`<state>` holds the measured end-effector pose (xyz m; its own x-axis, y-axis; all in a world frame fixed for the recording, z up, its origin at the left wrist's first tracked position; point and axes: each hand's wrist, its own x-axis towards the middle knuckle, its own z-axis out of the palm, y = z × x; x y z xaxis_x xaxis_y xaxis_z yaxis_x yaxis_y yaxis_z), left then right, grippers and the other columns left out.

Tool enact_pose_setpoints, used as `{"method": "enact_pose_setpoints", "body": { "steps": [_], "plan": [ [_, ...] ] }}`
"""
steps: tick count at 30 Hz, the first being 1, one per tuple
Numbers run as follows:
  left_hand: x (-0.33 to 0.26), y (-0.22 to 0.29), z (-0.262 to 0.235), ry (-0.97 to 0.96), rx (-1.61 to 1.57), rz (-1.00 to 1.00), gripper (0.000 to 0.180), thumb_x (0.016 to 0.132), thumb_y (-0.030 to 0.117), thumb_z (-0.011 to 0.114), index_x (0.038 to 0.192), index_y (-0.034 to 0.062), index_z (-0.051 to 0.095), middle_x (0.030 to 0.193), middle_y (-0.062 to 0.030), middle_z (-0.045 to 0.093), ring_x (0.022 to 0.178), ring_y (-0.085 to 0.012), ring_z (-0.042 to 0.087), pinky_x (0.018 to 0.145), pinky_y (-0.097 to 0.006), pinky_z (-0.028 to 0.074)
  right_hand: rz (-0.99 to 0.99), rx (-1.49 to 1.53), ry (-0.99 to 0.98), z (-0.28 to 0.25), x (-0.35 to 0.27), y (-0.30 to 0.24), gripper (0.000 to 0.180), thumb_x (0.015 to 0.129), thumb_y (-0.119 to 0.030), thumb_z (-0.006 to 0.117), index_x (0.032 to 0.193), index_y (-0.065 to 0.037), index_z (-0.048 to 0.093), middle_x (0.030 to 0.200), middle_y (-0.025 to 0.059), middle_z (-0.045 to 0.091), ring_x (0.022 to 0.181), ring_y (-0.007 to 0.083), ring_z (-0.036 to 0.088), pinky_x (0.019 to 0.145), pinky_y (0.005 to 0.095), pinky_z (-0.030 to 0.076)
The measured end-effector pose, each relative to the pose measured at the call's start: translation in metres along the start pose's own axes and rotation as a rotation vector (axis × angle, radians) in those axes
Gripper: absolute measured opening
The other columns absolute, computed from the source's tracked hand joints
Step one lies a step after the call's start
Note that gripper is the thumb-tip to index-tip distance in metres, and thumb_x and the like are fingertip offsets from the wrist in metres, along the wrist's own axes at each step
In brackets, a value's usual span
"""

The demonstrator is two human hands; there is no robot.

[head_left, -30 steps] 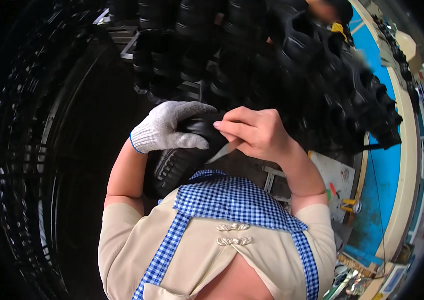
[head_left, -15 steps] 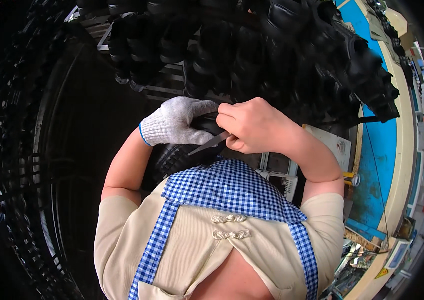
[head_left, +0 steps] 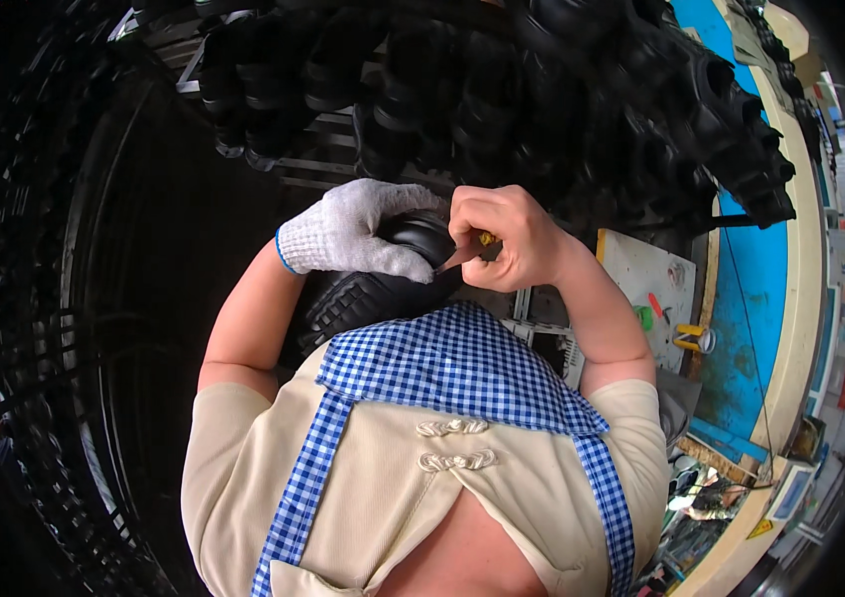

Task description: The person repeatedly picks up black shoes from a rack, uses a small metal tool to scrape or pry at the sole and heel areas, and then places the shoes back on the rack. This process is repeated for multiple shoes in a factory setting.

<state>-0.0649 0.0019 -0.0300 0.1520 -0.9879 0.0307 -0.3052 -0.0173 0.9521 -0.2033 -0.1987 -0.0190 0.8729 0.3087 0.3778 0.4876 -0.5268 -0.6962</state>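
My left hand point(head_left: 358, 227), in a white knit glove with a blue cuff edge, is closed around a black shoe point(head_left: 413, 239). The shoe lies tilted, and its ridged sole point(head_left: 343, 303) shows just in front of my chest. Bare and closed, my right hand point(head_left: 512, 239) grips a thin knife point(head_left: 451, 263). Only a short stretch of the blade shows, its tip at the shoe's edge beside my gloved thumb. A small yellow bit, perhaps of the handle, peeps out between my curled fingers.
Racks with rows of black shoes point(head_left: 413, 90) stand ahead; more dark racks are at the left. To the right, a white board point(head_left: 649, 284) carries a red-handled tool, a green item and a yellow roll-like object point(head_left: 691, 338). Beyond it runs a blue surface point(head_left: 746, 328).
My right hand has turned, and the blade that lay exposed across the shoe now mostly hides behind my fingers. The shoe's toe shows more between my hands.
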Motion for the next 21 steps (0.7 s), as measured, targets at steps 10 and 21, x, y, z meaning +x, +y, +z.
{"method": "enact_pose_setpoints", "body": {
  "steps": [10,21],
  "plan": [
    [0.0,0.0,0.003,0.003,-0.096,-0.035,0.06,0.067,0.032,0.09,0.115,0.0034,0.068,0.104,-0.0096,0.072,0.096,-0.0205,0.067,0.091,-0.032,0.052,0.047,0.062,0.04,0.005,-0.007,0.003,0.015,0.063,-0.004,0.066,0.07,-0.004,0.052,0.069,0.0091,0.054,0.058,0.0196,0.059,0.052,0.0265,0.048],
    [-0.005,0.005,-0.004,-0.003,-0.227,-0.109,0.064,0.066,0.028,0.091,0.117,0.0,0.066,0.108,-0.0095,0.07,0.1,-0.0182,0.065,0.094,-0.032,0.051,0.02,-0.132,0.11,0.012,-0.019,-0.01,0.014,0.065,-0.006,0.064,0.071,-0.006,0.052,0.072,0.0086,0.053,0.056,0.0229,0.058,0.05,0.0301,0.046]
  ]
}}
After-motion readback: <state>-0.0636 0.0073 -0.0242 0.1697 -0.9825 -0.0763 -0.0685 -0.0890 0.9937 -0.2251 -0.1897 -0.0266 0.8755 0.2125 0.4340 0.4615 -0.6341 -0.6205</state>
